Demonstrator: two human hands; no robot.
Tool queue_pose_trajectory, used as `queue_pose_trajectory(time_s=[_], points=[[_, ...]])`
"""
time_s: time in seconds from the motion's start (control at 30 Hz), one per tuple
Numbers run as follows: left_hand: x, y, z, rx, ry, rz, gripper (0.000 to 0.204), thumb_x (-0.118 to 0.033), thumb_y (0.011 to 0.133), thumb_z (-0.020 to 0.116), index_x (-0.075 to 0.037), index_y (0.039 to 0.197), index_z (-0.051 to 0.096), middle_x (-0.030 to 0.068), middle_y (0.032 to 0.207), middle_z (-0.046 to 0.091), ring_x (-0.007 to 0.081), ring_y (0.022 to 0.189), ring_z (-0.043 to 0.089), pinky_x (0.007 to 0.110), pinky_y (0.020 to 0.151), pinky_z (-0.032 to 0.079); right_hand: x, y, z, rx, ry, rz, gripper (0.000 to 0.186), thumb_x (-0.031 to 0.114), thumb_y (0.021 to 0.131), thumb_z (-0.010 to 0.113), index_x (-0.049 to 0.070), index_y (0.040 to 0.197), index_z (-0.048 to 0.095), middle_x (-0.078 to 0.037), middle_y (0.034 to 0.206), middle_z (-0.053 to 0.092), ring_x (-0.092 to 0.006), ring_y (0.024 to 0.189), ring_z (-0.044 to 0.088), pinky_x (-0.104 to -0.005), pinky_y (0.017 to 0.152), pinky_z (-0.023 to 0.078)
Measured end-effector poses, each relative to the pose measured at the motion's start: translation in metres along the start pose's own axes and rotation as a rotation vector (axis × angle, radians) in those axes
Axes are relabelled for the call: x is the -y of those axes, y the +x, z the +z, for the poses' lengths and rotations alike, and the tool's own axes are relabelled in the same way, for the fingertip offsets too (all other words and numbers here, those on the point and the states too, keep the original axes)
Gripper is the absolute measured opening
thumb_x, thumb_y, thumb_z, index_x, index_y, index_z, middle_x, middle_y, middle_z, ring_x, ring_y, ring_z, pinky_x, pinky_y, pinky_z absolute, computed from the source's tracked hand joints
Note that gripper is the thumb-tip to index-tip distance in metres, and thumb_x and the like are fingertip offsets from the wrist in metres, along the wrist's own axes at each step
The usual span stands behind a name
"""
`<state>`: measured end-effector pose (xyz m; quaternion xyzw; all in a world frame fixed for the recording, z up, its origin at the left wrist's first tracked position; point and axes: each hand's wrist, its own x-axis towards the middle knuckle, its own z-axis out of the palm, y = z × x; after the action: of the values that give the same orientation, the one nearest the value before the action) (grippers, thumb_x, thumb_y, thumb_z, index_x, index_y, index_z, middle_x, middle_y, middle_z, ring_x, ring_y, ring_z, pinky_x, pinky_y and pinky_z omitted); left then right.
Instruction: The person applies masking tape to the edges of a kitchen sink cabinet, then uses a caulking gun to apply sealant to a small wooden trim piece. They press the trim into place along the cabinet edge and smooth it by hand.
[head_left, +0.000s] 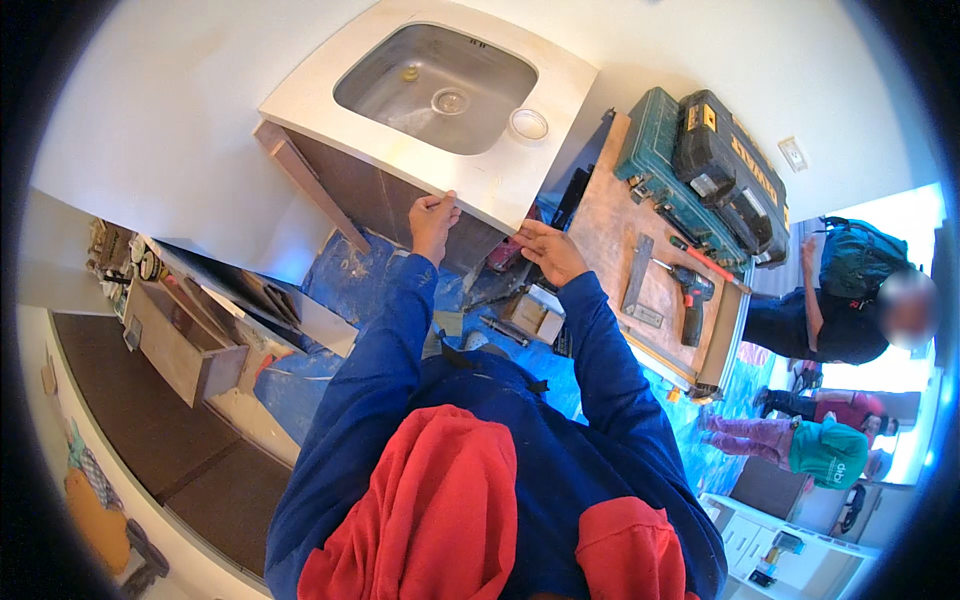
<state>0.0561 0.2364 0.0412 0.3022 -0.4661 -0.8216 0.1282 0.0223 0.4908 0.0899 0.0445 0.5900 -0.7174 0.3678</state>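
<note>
A white countertop (385, 128) with an inset stainless steel sink (400, 88) sits on a dark cabinet against the wall. My left hand (433, 225) is closed, its fingers curled at the countertop's front edge. At the near right corner, my right hand (552, 252) pinches the same edge between thumb and fingers. Whether a thin piece lies under the fingertips is too small to tell. Beside the basin rests a small round clear dish (528, 124). A yellowish bit (409, 74) lies inside the sink near its drain.
On the right, a wooden worktable (605, 215) carries a green tool case (650, 150), a black tool case (735, 180), a cordless drill (692, 300) and a square (638, 285). Blue sheeting (345, 265) covers the floor. Several people stand farther right. Wooden drawers (185, 340) lie left.
</note>
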Motion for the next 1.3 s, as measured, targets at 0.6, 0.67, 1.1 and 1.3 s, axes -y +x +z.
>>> queue_pose_trajectory(time_s=[0.6, 0.67, 1.1, 1.3], points=[[0.146, -0.072, -0.032, 0.021, 0.073, -0.173, 0.023, -0.026, 0.105, 0.062, -0.003, 0.107, 0.061, 0.0109, 0.091, 0.072, 0.0165, 0.072, 0.068, 0.031, 0.064, 0.057, 0.010, -0.015, 0.008, -0.131, -0.242, -0.119, 0.078, -0.005, 0.083, 0.047, 0.002, 0.158, 0.025, -0.020, 0.138, 0.064, -0.0274, 0.128, 0.057, -0.0305, 0.095, 0.044], [0.180, -0.096, -0.054, 0.005, 0.020, -0.320, 0.021, -0.029, 0.103, 0.065, -0.008, 0.103, 0.065, 0.0091, 0.094, 0.074, 0.0179, 0.073, 0.069, 0.033, 0.063, 0.058, 0.009, -0.018, 0.008, -0.100, -0.205, -0.151, 0.079, -0.005, 0.082, 0.047, 0.001, 0.157, 0.025, -0.020, 0.140, 0.063, -0.0283, 0.130, 0.056, -0.0310, 0.097, 0.044], [0.201, -0.105, -0.132, -0.071, 0.190, -0.473, 0.019, -0.022, 0.100, 0.066, -0.004, 0.105, 0.064, 0.0086, 0.092, 0.071, 0.0177, 0.077, 0.069, 0.032, 0.063, 0.058, 0.000, -0.024, 0.021, -0.121, -0.056, -0.139, 0.071, -0.002, 0.090, 0.047, 0.000, 0.158, 0.026, -0.021, 0.151, 0.055, -0.0289, 0.137, 0.053, -0.0376, 0.103, 0.043], [0.135, -0.101, -0.015, 0.260, -0.114, -0.318, 0.023, -0.015, 0.103, 0.060, -0.004, 0.123, 0.065, 0.0113, 0.116, 0.073, 0.0185, 0.099, 0.070, 0.032, 0.086, 0.056, -0.015, -0.030, 0.015, -0.130, -0.020, -0.154, 0.072, -0.005, 0.090, 0.048, -0.001, 0.158, 0.025, -0.023, 0.154, 0.051, -0.0302, 0.138, 0.052, -0.0368, 0.105, 0.043]])
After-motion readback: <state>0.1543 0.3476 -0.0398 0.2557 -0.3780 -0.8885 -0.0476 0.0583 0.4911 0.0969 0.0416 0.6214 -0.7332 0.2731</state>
